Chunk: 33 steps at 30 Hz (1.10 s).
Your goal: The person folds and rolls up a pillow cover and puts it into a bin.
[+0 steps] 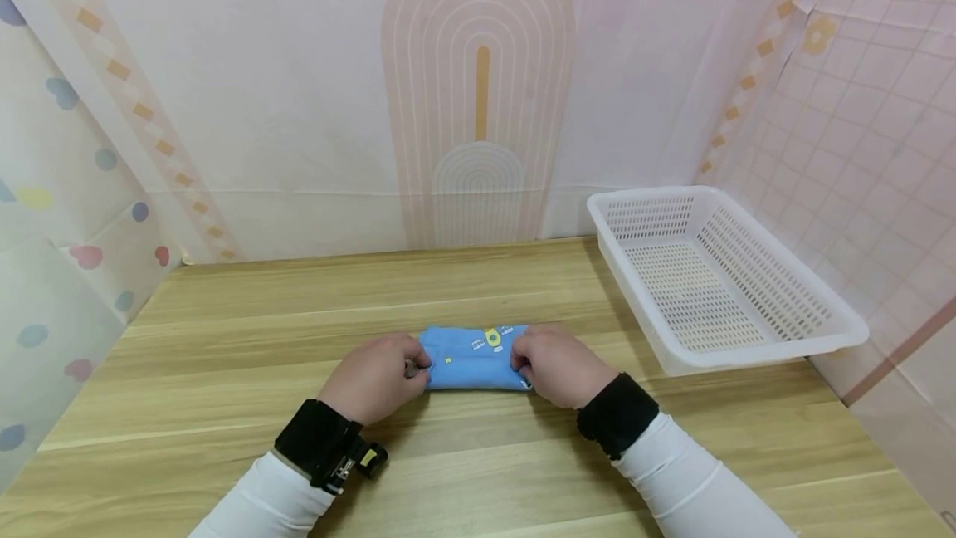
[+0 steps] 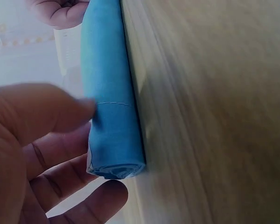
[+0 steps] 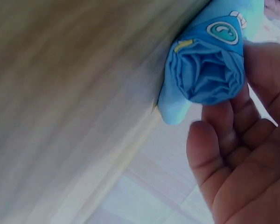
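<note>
A blue printed cloth (image 1: 472,365), rolled into a short bundle, lies across the middle of the table. My left hand (image 1: 376,376) holds its left end; in the left wrist view the thumb lies on the roll (image 2: 113,84) near a stitched line, with fingers behind it. At the other end, my right hand (image 1: 565,368) grips the cloth between thumb and fingers. The right wrist view shows the spiralled open end of the roll (image 3: 207,77) beside those fingers. Yellow and white prints mark the fabric. What kind of cloth item it is cannot be told.
A white perforated plastic basket (image 1: 675,359) stands at the right rear of the wood-grain table (image 1: 299,297), with nothing visible inside. Patterned sheeting (image 1: 299,106) hangs behind the table and along both sides.
</note>
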Tool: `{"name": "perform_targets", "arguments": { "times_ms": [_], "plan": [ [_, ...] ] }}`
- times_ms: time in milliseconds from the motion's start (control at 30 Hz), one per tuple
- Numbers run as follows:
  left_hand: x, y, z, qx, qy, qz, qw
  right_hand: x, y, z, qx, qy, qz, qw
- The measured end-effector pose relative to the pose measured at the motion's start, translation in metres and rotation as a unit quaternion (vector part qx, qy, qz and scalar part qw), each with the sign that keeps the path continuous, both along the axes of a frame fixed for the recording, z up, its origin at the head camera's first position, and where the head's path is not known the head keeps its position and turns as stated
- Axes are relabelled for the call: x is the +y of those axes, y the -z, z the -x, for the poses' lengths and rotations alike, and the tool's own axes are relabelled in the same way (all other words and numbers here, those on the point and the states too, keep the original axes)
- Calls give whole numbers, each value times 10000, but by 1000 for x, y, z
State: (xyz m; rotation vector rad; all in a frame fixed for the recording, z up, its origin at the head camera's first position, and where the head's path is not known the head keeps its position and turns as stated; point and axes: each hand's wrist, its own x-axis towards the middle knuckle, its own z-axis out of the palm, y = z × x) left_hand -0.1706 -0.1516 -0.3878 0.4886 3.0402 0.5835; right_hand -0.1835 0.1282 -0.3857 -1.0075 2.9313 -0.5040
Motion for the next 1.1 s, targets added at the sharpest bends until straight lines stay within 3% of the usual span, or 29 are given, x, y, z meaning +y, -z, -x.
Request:
{"name": "perform_targets", "arguments": {
  "times_ms": [367,533,800,1100],
  "plan": [
    [1,2,-1,-16,65,155,9999,2,-3,1,-575,195,-371,9975],
    [2,2,-1,-19,80,155,9998,2,-1,0,-555,233,-339,9976],
    [0,0,0,-345,69,51,9994,3,0,0,-652,175,-234,9974],
    [-3,3,1,-480,162,9,9987,3,3,2,-724,137,-180,9971]
  ]
}}
